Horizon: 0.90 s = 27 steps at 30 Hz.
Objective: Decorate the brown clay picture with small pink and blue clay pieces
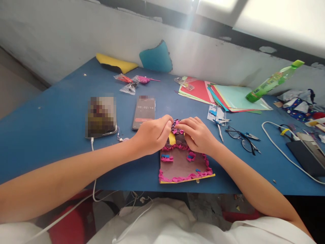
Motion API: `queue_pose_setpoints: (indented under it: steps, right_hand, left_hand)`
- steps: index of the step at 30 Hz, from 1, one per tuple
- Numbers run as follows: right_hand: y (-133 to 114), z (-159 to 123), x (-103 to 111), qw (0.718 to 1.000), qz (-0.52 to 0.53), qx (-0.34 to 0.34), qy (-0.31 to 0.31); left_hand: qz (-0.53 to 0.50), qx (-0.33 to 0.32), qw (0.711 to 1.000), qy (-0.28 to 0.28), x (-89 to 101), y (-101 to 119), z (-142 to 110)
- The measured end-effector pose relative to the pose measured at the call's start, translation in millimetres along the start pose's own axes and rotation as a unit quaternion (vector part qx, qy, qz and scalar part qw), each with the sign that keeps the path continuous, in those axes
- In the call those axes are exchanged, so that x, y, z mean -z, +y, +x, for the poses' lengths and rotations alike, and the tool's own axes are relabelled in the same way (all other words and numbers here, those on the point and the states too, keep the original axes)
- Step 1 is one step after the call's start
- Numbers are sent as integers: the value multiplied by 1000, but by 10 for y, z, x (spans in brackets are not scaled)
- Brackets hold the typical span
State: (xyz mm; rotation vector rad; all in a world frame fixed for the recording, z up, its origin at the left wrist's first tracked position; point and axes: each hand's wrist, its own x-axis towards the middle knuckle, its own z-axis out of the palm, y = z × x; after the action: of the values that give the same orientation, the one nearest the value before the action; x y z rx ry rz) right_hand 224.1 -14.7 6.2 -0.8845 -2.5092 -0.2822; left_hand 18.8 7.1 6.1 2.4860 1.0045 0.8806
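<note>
Across the whole scene runs the blue tabletop (61, 91), and behind it the pale wall (63, 37) with bright light pouring in above. And here's the centre of the action: a brownish panel (182, 166), pink-trimmed and yellow-edged, flat near the table's front edge! Its upper half sits right under both hands, its lower half shows between the forearms. The left hand (155, 134) is curled, thumb and forefinger together at the panel's top left; the right hand (200, 135) is half-open, fingers bent onto the dark, pink-dotted top. Whether either grips a loose piece, I can't tell: knuckles cover it.

Up at the back, coloured sheets (231, 96) carry a green bottle (266, 83), slanting in view. Left of the hands, a device (101, 117) has its screen pixelated out; beside it a phone (144, 113) reads 00:02:10. Over right, glasses (241, 139). At the right edge, a cluttered heap (299, 105) is cut off.
</note>
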Motion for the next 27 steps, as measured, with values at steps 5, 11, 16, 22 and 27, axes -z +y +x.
queue_pose_setpoints:
  steps: [5,11,16,22,27]
  right_hand:
    - [-204,43,53,991,64,-48,103]
    - [-338,50,3,979,111,-74,152]
    - [-375,47,20,976,146,-66,149]
    - [-250,40,232,862,442,-230,89]
    - [174,-25,376,845,372,-326,204]
  left_hand:
    - [-303,60,950,-40,-26,-17,-23]
    - [-379,53,916,-117,-12,83,-62]
    - [-380,47,910,-158,12,190,-76]
    - [-309,1,947,-88,23,152,-81]
    - [-40,-223,974,-28,2,120,-117]
